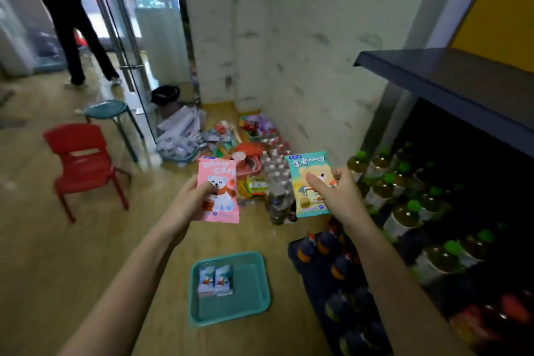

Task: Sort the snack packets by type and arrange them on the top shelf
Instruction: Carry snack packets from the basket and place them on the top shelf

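Observation:
My left hand (189,202) grips a pink snack packet (221,182) with a white bear on it, held upright over the floor. My right hand (338,196) pinches a teal and yellow snack packet (307,170) with a brown bear, thumb across its front. Both packets hang at about the same height, a short gap between them. Below them a teal tray (254,306) lies on the floor with two light blue packets (215,280) side by side in its left half. The dark top shelf (450,81) juts out at the upper right, bare on the part in view.
Green-capped bottles (404,211) fill the lower shelves at right, and dark bottles (326,243) stand on the floor beside the tray. Clear bottles (277,173) and a heap of goods crowd the corner. A red chair (83,165), a teal stool (108,110) and a standing person (72,37) are at left.

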A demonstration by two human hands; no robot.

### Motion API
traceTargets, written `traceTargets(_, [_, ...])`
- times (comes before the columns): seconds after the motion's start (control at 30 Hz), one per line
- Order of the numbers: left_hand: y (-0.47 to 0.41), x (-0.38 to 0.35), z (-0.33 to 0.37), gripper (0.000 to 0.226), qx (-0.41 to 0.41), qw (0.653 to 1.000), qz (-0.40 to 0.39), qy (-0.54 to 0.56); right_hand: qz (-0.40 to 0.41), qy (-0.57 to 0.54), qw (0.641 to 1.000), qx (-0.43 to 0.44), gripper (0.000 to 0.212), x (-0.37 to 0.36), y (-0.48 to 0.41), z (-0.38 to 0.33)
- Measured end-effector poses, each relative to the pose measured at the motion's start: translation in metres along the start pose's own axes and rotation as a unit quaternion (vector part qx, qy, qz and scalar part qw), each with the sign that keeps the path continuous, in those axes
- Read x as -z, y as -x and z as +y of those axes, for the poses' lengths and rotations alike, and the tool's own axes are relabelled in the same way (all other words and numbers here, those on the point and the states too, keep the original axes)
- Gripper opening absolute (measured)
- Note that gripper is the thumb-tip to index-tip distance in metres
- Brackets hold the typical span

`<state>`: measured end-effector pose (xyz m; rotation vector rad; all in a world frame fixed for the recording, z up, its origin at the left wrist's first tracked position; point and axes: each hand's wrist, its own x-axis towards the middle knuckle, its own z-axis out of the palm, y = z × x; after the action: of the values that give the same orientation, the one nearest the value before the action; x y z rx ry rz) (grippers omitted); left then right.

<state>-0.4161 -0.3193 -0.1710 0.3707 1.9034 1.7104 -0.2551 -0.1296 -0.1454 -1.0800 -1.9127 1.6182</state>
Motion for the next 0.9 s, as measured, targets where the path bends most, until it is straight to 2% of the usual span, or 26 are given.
traceTargets(0.1, [-0.042,0.05,-0.029,0.022,0.037,0.999,0.006,-0.003,-0.011,0.007,1.0,-0.015,0.042,-0.073,-0.037,0.021])
traceTargets(0.2, [-0.08,0.085,-0.062,0.012,0.055,0.998,0.002,0.007,-0.007,-0.003,0.999,-0.035,0.04,-0.129,-0.07,0.05])
traceTargets(0.43, [-0.159,0.114,-0.183,0.01,0.151,0.988,0.028,0.028,-0.046,0.019,0.993,-0.106,0.037,-0.218,-0.133,0.156])
traceTargets(0.53, [-0.198,0.112,-0.27,0.006,0.182,0.982,0.045,0.014,-0.07,0.031,0.987,-0.139,0.027,-0.257,-0.164,0.239])
traceTargets(0.7, [-0.264,0.108,-0.451,0.027,0.232,0.97,0.065,-0.028,-0.086,0.036,0.979,-0.181,0.015,-0.326,-0.212,0.412])
traceTargets(0.9, [-0.331,0.105,-0.648,0.021,0.257,0.96,0.09,-0.06,-0.111,0.07,0.976,-0.174,0.01,-0.398,-0.266,0.606])
